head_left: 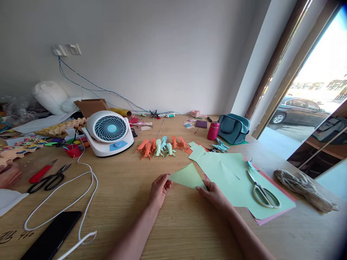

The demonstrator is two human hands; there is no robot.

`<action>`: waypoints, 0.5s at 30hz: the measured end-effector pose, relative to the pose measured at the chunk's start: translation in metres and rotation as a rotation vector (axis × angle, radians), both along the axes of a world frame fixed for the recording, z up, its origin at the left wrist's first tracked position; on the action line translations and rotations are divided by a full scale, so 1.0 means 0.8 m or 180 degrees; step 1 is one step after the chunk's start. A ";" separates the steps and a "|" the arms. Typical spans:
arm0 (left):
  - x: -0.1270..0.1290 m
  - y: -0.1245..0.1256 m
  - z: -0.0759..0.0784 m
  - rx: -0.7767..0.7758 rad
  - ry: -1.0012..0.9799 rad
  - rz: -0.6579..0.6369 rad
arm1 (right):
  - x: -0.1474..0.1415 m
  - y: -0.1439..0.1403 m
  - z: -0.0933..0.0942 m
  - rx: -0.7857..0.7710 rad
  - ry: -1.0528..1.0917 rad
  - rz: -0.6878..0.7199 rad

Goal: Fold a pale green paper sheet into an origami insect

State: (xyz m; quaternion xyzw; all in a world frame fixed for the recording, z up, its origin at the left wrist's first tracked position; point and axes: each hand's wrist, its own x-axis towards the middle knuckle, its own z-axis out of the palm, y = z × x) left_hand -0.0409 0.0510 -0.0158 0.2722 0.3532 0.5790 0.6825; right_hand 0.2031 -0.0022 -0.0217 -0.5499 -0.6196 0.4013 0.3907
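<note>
Left hand [159, 187] rests on the counter [130, 202], fingers curled together, fingertips pinching the left corner of a folded green paper triangle [187, 176]. Right hand [214, 193] lies flatter, fingers nearly together, pressing the triangle's lower right corner where it meets the large green sheets [230, 173]. The triangle lies flat on the counter between both hands, its point turned away from the person.

Both forearms come in from the bottom edge and angle inward, wrists low on the wood, palms down.

Writing: some dark handwritten marks on the counter at bottom left, not legible. No brand readable on anything.

Just right of the right hand, pale-handled scissors [264, 193] lie on the green sheets, which are stacked on pink paper [271, 216]. Beyond the triangle, a row of folded paper figures [159, 146] in orange, green and blue. Further back, a white desk fan [110, 131] with a white cord [81, 180] looping across the counter toward a black phone [52, 234]. Black scissors [50, 178] and a red-handled cutter [40, 173] lie to the left. A red bottle [213, 130] and a teal bag [233, 128] stand at the far right; a crumpled cloth [303, 189] lies near the right edge. Another person's hand [9, 175] shows at the far left.
</note>
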 end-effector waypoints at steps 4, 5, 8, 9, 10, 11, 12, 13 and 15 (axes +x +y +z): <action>0.003 0.000 -0.001 0.0074 0.0001 0.0000 | -0.001 -0.003 0.001 0.0061 -0.0122 -0.0127; 0.004 0.000 -0.002 0.0081 0.0001 -0.0002 | -0.001 -0.004 0.000 0.0068 -0.0153 -0.0176; 0.007 0.002 -0.006 0.0083 0.0014 -0.0017 | 0.000 -0.007 -0.003 0.0050 -0.0223 -0.0246; 0.008 0.002 -0.007 0.0082 0.0027 -0.0024 | 0.000 -0.008 -0.004 0.0030 -0.0233 -0.0248; 0.009 0.003 -0.009 0.0082 0.0047 -0.0028 | 0.001 -0.009 -0.005 0.0006 -0.0236 -0.0250; 0.009 0.002 -0.010 0.0084 0.0074 -0.0032 | 0.002 -0.009 -0.006 -0.0016 -0.0233 -0.0257; 0.010 0.002 -0.012 0.0087 0.0108 -0.0028 | 0.003 -0.010 -0.007 -0.0033 -0.0229 -0.0273; 0.011 0.002 -0.013 0.0092 0.0148 -0.0029 | 0.005 -0.010 -0.009 -0.0047 -0.0227 -0.0286; 0.012 0.001 -0.016 0.0102 0.0244 -0.0032 | 0.008 -0.011 -0.011 -0.0073 -0.0246 -0.0297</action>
